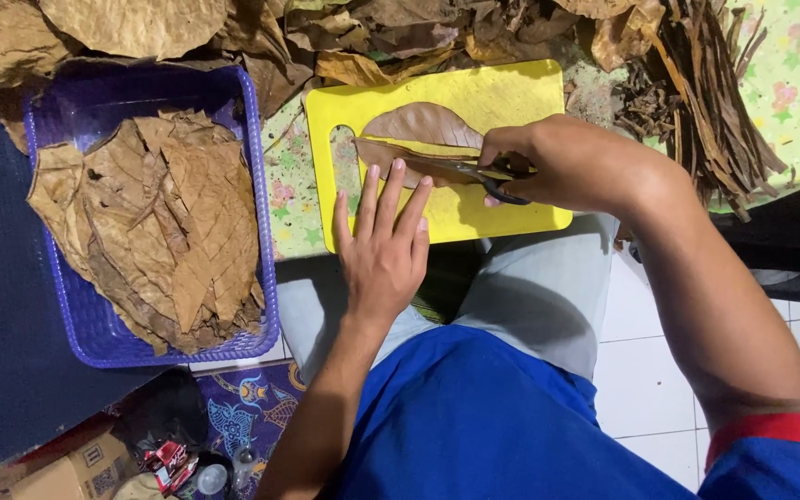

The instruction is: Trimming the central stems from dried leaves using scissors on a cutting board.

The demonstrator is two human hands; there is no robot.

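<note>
Looking down, we see our two hands over a yellow board (511,93) that rests on our lap. Our right hand (557,162) is closed around the dark handles of the scissors (479,173). The blades point to the left and sit shut or almost shut on a brown leaf (400,159). We cannot tell how far apart the blades are. That leaf lies near the middle of the board. Our left hand (383,250) is flat and open, with the fingers (391,199) spread a little. It holds nothing. The fingertips press on the low edge of the leaf, just beside the blades, and the palm hangs off the near edge of the board.

A second leaf (423,123), a smooth oval one, lies on the board just above the first one, touching it.

To the left sits a purple basket (90,324). It is full of flat, dry, light brown pieces (164,218) stacked on each other. At the top, behind the board, lies a big heap (326,37) of crinkly dry leaves. To the right of the board is a pile of thin brown stems (706,102), on a green cloth (784,65) with little stars and flowers.
</note>
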